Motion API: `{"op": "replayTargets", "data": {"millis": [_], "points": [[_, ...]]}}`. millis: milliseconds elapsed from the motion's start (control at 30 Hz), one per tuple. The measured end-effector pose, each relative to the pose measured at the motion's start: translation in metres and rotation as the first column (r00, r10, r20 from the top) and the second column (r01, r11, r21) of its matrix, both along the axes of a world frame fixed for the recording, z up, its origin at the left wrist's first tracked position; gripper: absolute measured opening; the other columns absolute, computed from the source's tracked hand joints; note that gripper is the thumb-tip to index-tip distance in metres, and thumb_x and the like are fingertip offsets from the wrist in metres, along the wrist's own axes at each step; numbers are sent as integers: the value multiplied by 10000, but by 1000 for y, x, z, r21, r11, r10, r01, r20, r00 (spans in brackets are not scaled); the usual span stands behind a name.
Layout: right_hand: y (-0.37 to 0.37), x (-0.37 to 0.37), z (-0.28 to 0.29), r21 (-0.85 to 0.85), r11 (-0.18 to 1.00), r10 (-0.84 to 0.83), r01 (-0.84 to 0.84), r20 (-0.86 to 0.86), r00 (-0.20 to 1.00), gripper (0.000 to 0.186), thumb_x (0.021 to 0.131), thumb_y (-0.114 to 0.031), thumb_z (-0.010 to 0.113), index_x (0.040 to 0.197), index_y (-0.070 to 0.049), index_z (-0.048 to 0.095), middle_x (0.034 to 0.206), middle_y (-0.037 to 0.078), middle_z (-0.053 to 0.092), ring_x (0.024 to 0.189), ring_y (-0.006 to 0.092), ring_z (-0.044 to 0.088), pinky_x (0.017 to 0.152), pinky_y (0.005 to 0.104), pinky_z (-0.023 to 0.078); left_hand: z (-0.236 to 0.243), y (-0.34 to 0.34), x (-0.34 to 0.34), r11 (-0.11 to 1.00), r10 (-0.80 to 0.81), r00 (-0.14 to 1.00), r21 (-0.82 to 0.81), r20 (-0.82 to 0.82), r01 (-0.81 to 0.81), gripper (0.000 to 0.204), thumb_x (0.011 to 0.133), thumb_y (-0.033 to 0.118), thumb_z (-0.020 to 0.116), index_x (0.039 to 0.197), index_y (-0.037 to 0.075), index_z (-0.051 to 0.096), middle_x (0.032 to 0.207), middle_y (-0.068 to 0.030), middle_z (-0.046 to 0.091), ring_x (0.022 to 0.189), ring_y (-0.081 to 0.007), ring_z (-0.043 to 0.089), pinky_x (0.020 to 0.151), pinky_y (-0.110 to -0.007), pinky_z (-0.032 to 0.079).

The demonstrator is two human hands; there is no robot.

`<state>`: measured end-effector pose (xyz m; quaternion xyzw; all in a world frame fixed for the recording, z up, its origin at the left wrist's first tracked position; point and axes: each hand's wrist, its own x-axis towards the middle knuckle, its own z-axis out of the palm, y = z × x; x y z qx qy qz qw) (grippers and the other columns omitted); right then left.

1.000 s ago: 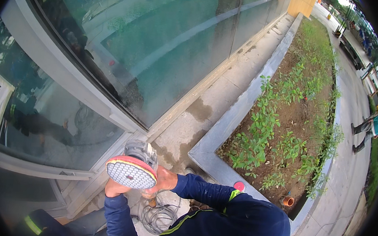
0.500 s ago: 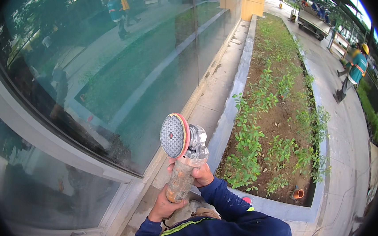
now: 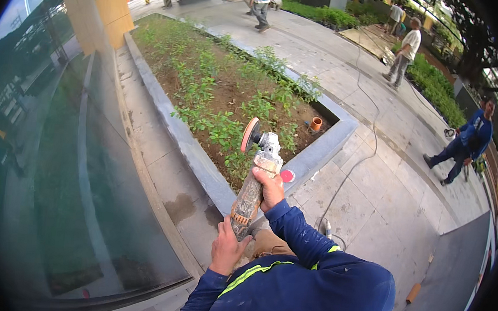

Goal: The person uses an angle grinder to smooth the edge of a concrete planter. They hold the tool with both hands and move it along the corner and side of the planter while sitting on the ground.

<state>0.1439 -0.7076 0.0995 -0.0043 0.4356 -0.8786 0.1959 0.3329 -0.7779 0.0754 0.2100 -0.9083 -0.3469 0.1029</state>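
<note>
A dusty angle grinder (image 3: 248,197) with a round polishing pad (image 3: 250,135) is held up in front of me, its head pointing away and the pad facing left. My right hand (image 3: 271,190) is wrapped round its body just behind the metal head. At the rear end of the grinder, my left hand (image 3: 228,248) holds it from the left, fingers against the casing and thumb beneath. A red round disc (image 3: 287,175) lies on the planter's grey ledge (image 3: 319,156), just beyond my right hand.
A glass wall (image 3: 52,198) runs along my left. The planter holds low green plants (image 3: 205,123) and an orange pipe stub (image 3: 316,124). A cable (image 3: 358,164) crosses the paving on the right. A person in blue (image 3: 469,141) stands at the far right; several others are farther back.
My view has swung right, bringing more paving and people into sight. The grinder has turned, so its pad shows edge-on instead of face-on. Both hands still hold it.
</note>
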Motion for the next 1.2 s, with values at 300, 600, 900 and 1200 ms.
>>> {"op": "replayTargets", "data": {"millis": [300, 600, 900, 1200], "points": [[161, 104, -21, 173, 816, -541, 551, -105, 834, 501, 822, -89, 801, 1257, -36, 558, 1147, 75, 664, 999, 197, 647, 875, 361, 537, -34, 61, 35, 735, -647, 739, 106, -187, 670, 613, 736, 247, 784, 1174, -28, 456, 1053, -295, 575, 985, -508, 593, 816, -542, 490], [230, 146, -32, 104, 675, -736, 731, 12, 677, 477, 817, -72, 783, 1247, -35, 581, 1131, 66, 658, 978, 195, 634, 874, 355, 523, -19, 109, 34, 599, -784, 610, 116, -116, 792, 557, 680, 188, 799, 1100, -35, 508, 981, -305, 633, 980, -506, 614, 816, -526, 498], [298, 135, -92, 156, 588, -808, 794, 150, 569, 370, 849, -123, 744, 1201, -71, 644, 1050, 29, 671, 933, 190, 640, 833, 376, 527, -15, 174, 17, 585, -809, 587, 144, 28, 798, 489, 960, 439, 635, 940, -42, 548, 890, -318, 628, 893, -517, 621, 765, -525, 490], [335, 113, -103, 144, 671, -726, 728, 326, 605, 458, 841, -78, 770, 1256, -31, 581, 1134, 73, 670, 993, 209, 644, 873, 363, 524, -22, 219, -7, 700, -709, 677, 316, 197, 641, 443, 1051, 409, 510, 1006, -23, 597, 830, -272, 633, 803, -468, 623, 695, -479, 471]]}}
